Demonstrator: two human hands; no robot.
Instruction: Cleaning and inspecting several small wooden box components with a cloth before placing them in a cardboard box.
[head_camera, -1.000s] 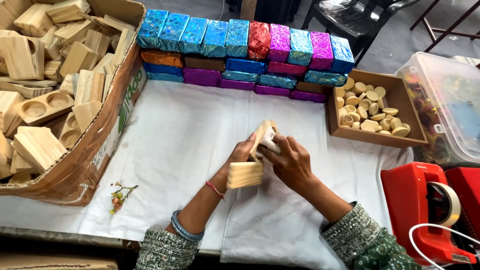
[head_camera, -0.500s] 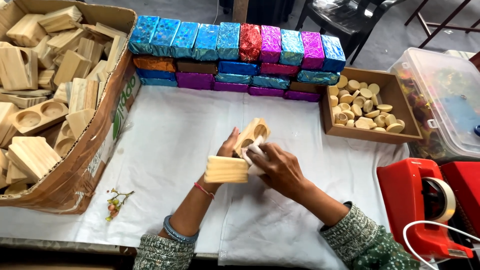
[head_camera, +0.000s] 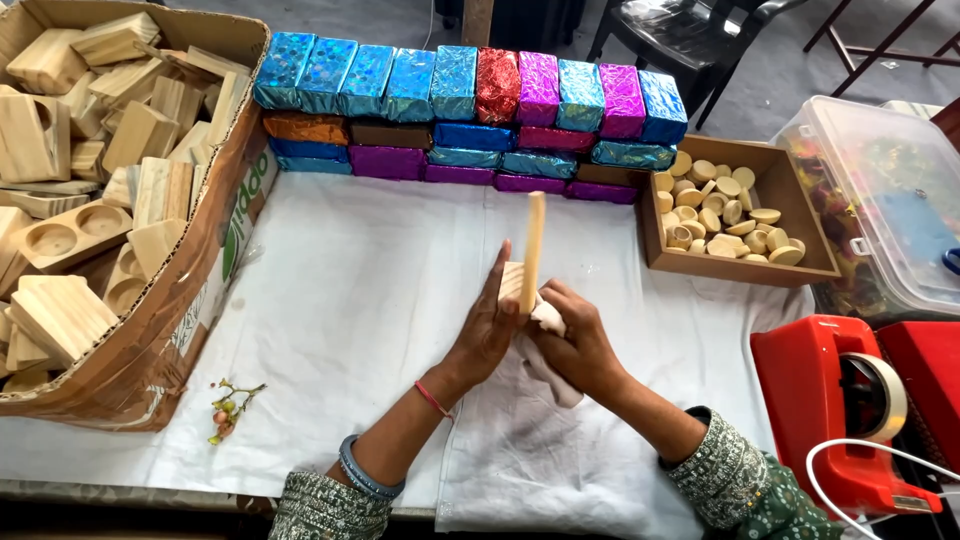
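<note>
Foil-wrapped blocks (head_camera: 470, 115) stacked in rows along the white table cover's (head_camera: 340, 300) far edge. Cardboard box of wooden pieces (head_camera: 110, 200) left of it; wooden tray of round discs (head_camera: 735, 215), clear plastic bin (head_camera: 880, 200) and red tape dispenser (head_camera: 850, 410) right.

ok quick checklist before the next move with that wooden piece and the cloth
1. Left hand grips the wooden piece: ok, palm and fingers wrap its lower end.
2. Wooden piece stands clear of the table: ok, it is held upright on edge above the white sheet.
3. Right hand has the cloth: ok, the pale cloth is bunched under its fingers against the piece.
4. Whole surface wiped: cannot tell, the far face is hidden.
5. Room around the hands: ok, the wrapped blocks and the tray of wooden discs sit apart.
6. Tape dispenser cable clear of the right sleeve: ok.
</note>
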